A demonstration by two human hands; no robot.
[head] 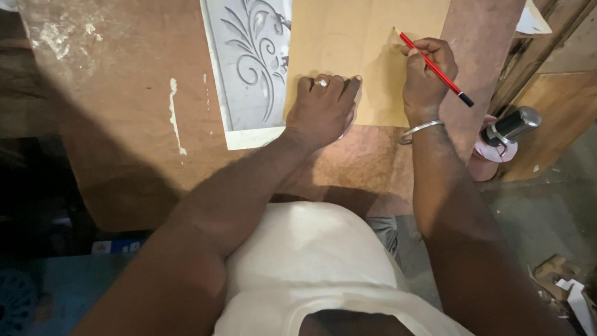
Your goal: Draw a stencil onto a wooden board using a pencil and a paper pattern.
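The red pencil (433, 66) sits in the upper right of the frame, its long axis running on a diagonal: the sharpened tip points to the upper left and touches the tan sheet (348, 43), while the black end cap points to the lower right, out past the wrist. The right hand (426, 74) is curled around the pencil's middle, fingers pinching the shaft, with a silver bangle (420, 130) round the wrist just below it. The tan sheet lies flat on the brown counter (124, 112), filling the top centre of the frame; faint curved lines show on it to the left of the pencil tip.

The left hand (323, 109) rests palm down on the sheet's lower left part, fingers close together and pressed flat, a ring (321, 82) on one finger. Just beside this hand, to the left, lies a grey printed pattern (249, 62) of scrolling leaves with a white border; the tan sheet's left edge overlaps it. Nothing lies between the pencil tip and the sheet; the left hand is near but apart from the tip.

At the right edge, lower than the pencil, a tool with a shiny metal barrel (513, 126) lies over something pink, off the counter's edge. White paint smears (175, 115) mark the counter to the left. Both forearms reach up from the bottom of the frame over a white shirt (317, 261).
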